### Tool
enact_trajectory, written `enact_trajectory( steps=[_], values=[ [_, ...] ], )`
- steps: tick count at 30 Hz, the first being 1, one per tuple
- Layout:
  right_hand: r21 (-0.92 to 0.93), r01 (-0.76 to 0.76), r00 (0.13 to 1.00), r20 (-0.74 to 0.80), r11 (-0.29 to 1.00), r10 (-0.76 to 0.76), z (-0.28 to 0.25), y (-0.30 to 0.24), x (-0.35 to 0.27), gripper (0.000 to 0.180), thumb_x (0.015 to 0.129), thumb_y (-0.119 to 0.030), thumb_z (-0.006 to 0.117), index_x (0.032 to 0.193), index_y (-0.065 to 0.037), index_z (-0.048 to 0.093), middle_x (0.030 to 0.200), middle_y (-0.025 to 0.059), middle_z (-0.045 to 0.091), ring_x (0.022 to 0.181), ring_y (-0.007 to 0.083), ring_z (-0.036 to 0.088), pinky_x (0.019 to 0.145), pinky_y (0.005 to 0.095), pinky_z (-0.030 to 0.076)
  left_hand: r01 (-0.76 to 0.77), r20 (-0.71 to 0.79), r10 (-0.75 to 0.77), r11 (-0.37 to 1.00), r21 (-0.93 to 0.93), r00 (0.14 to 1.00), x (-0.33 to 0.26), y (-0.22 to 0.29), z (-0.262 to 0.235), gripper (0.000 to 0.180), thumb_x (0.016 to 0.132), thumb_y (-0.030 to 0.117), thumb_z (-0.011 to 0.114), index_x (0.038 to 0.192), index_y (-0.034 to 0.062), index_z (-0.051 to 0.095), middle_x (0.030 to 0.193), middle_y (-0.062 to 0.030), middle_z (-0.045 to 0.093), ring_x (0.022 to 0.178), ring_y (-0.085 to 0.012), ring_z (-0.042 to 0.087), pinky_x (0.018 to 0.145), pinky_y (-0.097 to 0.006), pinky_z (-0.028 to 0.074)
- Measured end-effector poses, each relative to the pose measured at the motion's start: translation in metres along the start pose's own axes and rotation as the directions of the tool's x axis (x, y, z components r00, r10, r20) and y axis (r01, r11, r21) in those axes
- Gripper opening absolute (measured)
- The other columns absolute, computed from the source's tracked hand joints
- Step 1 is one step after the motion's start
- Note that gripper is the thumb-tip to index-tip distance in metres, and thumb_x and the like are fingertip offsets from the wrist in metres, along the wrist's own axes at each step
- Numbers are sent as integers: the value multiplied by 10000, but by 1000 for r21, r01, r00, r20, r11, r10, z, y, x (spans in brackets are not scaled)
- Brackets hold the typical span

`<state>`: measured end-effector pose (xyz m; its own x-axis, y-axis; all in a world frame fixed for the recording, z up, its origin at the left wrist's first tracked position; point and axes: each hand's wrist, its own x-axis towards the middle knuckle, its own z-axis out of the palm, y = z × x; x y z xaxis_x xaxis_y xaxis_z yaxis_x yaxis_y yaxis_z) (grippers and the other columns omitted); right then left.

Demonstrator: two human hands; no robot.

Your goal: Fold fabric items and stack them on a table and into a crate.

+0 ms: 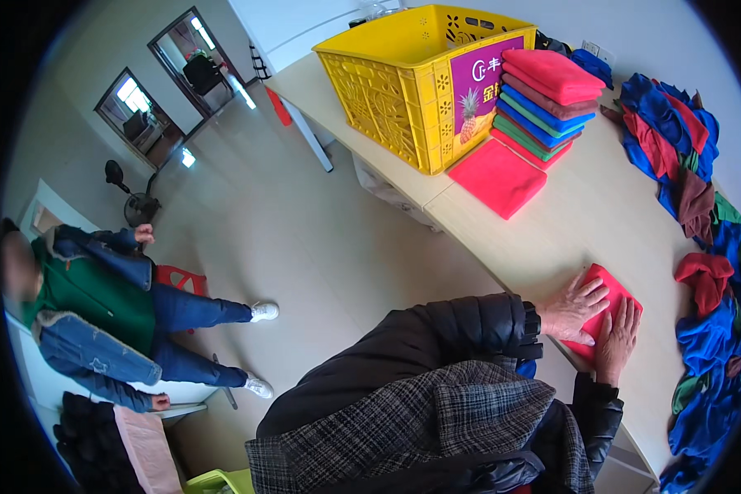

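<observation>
A folded red towel [614, 286] lies on the pale wooden table close to its near edge. Both of my hands rest flat on it, side by side. My left hand [575, 309] covers its left part with the fingers spread. My right hand [618, 342] lies beside it, fingers stretched out over the cloth. Farther along the table another folded red towel [498, 179] sits next to a neat stack of folded towels [549, 95] in red, brown, blue and green.
A yellow plastic crate [383, 103] stands on the table [589, 218] beside the stack. Loose crumpled towels [712, 329] in several colours run along the right side. To the left a person [99, 309] in a denim jacket is near a red stool [181, 280].
</observation>
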<state>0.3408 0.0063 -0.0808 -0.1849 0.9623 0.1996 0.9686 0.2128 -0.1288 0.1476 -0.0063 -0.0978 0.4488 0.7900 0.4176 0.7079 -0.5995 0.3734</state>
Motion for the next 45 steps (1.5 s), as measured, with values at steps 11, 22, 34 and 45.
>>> enact_trajectory(
  steps=[11,22,34,45],
  values=[
    [76,22,998,-66,997,-17,-3,0,-3,581,1052,-388,477,1556,-111,398,1631,118,349,1537,323,256,1204,478,288,23,26,-23,1000,15,999,-1,6,0,985,812,640,699,1502,-9,428,1601,-207,316,1543,-394,154,1240,-630,69],
    [70,12,999,-53,997,-8,-7,-1,-8,572,1047,-374,488,1548,-111,408,1624,130,358,1529,330,272,1201,488,290,28,51,-29,999,18,998,2,10,0,969,837,639,672,1496,-28,427,1604,-222,308,1545,-396,154,1243,-625,44],
    [56,93,990,-113,994,-86,1,3,-5,564,1042,-365,488,1539,-107,419,1614,111,378,1525,322,283,1203,473,291,36,-43,-37,999,-28,998,17,13,24,997,879,730,527,1498,-46,430,1602,-247,335,1542,-414,170,1236,-629,29],
    [131,60,993,-108,990,-46,-12,7,-14,542,1019,-316,521,1514,-102,465,1583,118,426,1516,307,308,1199,454,297,-36,23,33,992,125,999,6,29,7,1140,762,800,612,1525,-19,401,1636,-247,274,1549,-445,120,1231,-637,-9]
  ],
)
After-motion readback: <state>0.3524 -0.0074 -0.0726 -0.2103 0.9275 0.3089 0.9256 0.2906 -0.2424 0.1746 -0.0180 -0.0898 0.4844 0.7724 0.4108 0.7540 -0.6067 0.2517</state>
